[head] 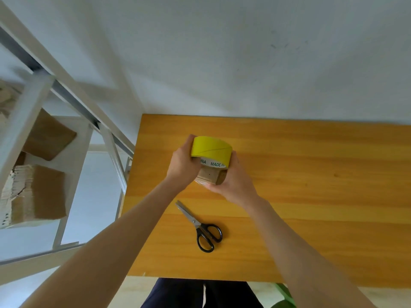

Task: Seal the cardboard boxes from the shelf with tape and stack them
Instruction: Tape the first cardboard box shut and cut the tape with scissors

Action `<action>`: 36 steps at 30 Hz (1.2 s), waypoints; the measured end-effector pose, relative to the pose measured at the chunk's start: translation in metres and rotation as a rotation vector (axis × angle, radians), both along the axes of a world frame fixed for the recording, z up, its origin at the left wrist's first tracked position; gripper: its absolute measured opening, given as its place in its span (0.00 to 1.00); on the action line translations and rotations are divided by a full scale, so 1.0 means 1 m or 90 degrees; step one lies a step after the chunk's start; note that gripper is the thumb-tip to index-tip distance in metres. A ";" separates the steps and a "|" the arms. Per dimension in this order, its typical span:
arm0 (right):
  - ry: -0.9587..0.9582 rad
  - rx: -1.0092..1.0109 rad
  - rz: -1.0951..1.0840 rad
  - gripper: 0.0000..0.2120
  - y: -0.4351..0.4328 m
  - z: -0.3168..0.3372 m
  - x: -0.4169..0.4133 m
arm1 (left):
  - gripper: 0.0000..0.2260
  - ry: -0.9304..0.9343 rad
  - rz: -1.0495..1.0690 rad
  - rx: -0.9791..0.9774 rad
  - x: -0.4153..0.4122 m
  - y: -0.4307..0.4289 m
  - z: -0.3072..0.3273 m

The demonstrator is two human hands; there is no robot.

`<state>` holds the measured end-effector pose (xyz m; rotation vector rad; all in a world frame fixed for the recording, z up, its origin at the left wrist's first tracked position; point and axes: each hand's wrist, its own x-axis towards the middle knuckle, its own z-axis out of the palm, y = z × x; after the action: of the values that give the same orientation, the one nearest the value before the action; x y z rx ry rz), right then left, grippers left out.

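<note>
The orange-yellow wooden counter fills the right and centre of the view, its far edge against a white wall. A white metal shelf stands just beside the counter's left edge. It carries brown cardboard boxes: one stack on a lower level and one box on the level above, tilted.

The left hand and the right hand are close together over the middle of the counter.

Black-handled steel scissors lie flat on the counter, nearer the person than the hands, blades closed and pointing away to the left.

A yellow roll of adhesive tape is gripped by the left hand, whose fingers curl round its left side. The roll sits directly on top of a small brown cardboard box. The right hand holds this box from below and from the right, with its thumb along the near lower edge
</note>
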<state>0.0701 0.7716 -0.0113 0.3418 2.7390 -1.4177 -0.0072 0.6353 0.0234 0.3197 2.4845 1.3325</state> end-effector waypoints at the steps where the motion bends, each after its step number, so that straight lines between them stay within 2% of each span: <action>1: -0.004 -0.021 -0.013 0.40 0.002 -0.003 0.003 | 0.19 -0.003 -0.016 -0.008 0.001 0.004 0.001; 6: -0.009 -0.096 -0.080 0.37 0.008 -0.012 0.010 | 0.20 0.016 -0.043 -0.056 0.000 0.023 0.008; 9: -0.010 -0.156 -0.125 0.37 0.023 -0.019 0.020 | 0.18 0.110 -0.043 -0.144 -0.014 0.013 0.015; 13: -0.012 -0.129 -0.084 0.40 0.040 -0.026 0.035 | 0.17 0.219 -0.136 -0.307 -0.029 -0.007 0.020; 18: -0.009 -0.130 -0.073 0.40 0.048 -0.032 0.043 | 0.20 0.264 -0.204 -0.404 -0.017 0.000 0.018; 22: -0.029 -0.138 -0.082 0.41 0.060 -0.038 0.053 | 0.24 0.303 -0.210 -0.529 -0.020 -0.010 0.016; 27: -0.047 -0.131 -0.075 0.42 0.064 -0.038 0.054 | 0.25 0.310 -0.223 -0.569 -0.024 -0.014 0.009; 36: -0.056 -0.123 -0.068 0.42 0.067 -0.037 0.056 | 0.25 0.248 -0.251 -0.577 -0.027 -0.014 -0.015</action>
<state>0.1258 0.8384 -0.0482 0.5334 2.5238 -1.6340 -0.0339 0.6209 0.0081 0.8249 2.8113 -0.0670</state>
